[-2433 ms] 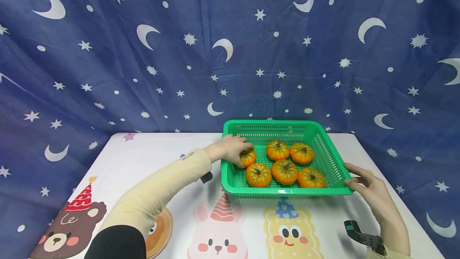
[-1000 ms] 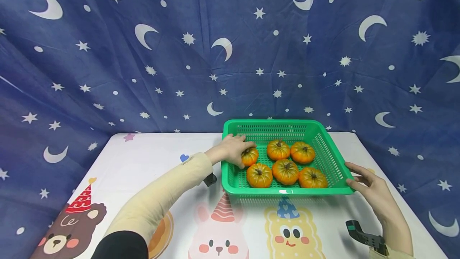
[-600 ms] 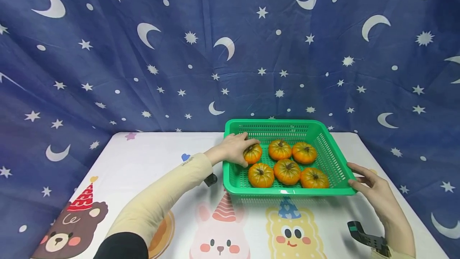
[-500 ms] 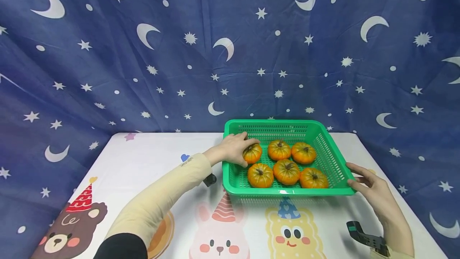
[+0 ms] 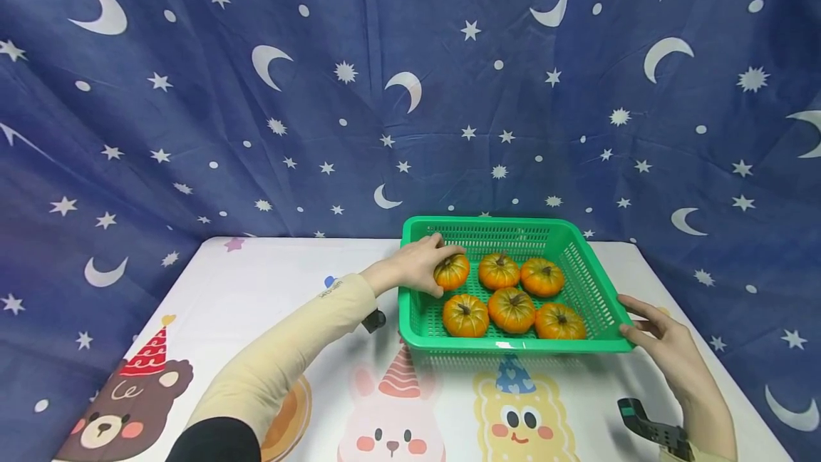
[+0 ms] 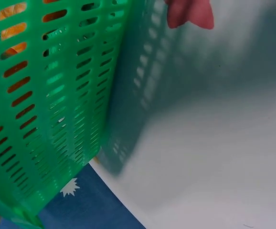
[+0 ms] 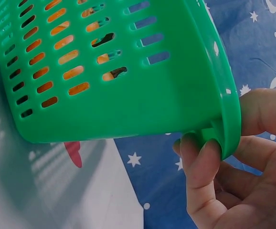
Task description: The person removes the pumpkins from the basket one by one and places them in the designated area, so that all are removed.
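A green plastic basket (image 5: 513, 346) with slotted walls stands on the table, holding several small orange pumpkins (image 5: 512, 310). At its left end my left hand (image 5: 417, 264) reaches over the rim and grips one pumpkin (image 5: 452, 273), whose left side the hand covers. My right hand (image 5: 663, 339) is at the right end of the basket. In the right wrist view, the fingers and thumb of that right hand (image 7: 243, 186) pinch the basket's rim (image 7: 226, 95). The left wrist view shows the slotted basket wall (image 6: 57, 90), but not the left hand's hold.
A white tablecloth (image 5: 269, 305) printed with cartoon animals lies under the basket. Behind it hangs a blue curtain (image 5: 308, 134) with moons and stars. Dark wrist straps with cameras (image 5: 654, 430) sit on the wrists.
Since 2.4 s ago, my left hand and its pumpkin have shifted slightly right and toward the basket's back. My right hand stays at the rim; the view has shifted slightly.
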Demonstrator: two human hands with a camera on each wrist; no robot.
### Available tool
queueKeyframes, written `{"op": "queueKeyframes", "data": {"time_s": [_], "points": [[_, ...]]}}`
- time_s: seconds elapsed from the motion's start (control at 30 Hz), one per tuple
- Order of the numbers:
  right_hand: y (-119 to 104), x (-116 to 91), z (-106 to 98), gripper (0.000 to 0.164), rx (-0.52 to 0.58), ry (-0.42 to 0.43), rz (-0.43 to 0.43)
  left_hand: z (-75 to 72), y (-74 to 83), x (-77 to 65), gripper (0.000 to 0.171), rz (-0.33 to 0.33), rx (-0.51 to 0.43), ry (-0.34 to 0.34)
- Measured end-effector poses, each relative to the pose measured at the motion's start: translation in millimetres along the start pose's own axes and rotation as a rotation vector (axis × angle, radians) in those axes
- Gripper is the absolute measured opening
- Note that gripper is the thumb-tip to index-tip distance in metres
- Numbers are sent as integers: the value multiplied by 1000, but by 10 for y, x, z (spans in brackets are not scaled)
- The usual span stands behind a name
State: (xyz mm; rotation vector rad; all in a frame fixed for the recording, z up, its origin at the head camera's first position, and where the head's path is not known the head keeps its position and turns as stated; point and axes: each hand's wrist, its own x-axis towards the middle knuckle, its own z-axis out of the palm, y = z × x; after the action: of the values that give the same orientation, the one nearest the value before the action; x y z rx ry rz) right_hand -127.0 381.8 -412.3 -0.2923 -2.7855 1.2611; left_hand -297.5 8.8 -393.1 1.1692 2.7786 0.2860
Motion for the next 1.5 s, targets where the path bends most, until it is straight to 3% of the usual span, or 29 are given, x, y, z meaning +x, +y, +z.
{"op": "queueKeyframes", "data": {"time_s": [0.27,0.77,1.13,1.5], "points": [[3,4,6,58,9,-10,2,-86,22,-75,85,-2,-27,11],[4,1,15,57,25,4,-28,-319,-21,-285,85,4,-68,99],[16,5,-8,57,22,8,-37,-516,-139,-524,85,-32,-102,181],[14,9,10,57,23,4,-28,-565,-298,-684,82,-78,-84,245]]}}
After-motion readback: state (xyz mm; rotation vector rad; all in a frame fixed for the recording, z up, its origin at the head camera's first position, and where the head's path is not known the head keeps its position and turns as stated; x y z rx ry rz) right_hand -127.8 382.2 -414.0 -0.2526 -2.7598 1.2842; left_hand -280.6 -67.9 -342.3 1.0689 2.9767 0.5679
